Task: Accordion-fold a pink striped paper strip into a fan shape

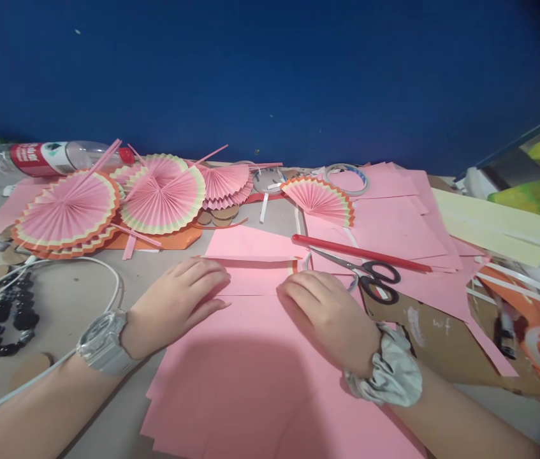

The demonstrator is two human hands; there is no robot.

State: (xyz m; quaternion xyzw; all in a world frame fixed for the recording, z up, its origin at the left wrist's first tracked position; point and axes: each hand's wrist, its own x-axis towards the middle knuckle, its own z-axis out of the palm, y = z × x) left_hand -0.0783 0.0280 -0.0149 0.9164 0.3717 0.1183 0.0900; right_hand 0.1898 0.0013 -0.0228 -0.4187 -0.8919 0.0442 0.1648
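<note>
A pink sheet of paper [255,277], with a crease along it and its far edge turned up, lies over a stack of pink paper [231,370]. My left hand [188,290] is at the sheet's left end, fingers bent over it and thumb at the near edge. At the right end, my right hand [322,303] has its fingers closed together on the paper; its thumb is hidden. Just beyond my right hand lie black-handled scissors [379,280] and a red stick [360,252].
Pleated paper fans [162,197] and a plastic bottle [44,158] line the back left. A half fan [320,201] and a tape roll [346,180] lie farther right. A white cable [116,280] and black beads [11,315] are at left, cardboard [437,331] at right. A blue wall [270,83] stands behind.
</note>
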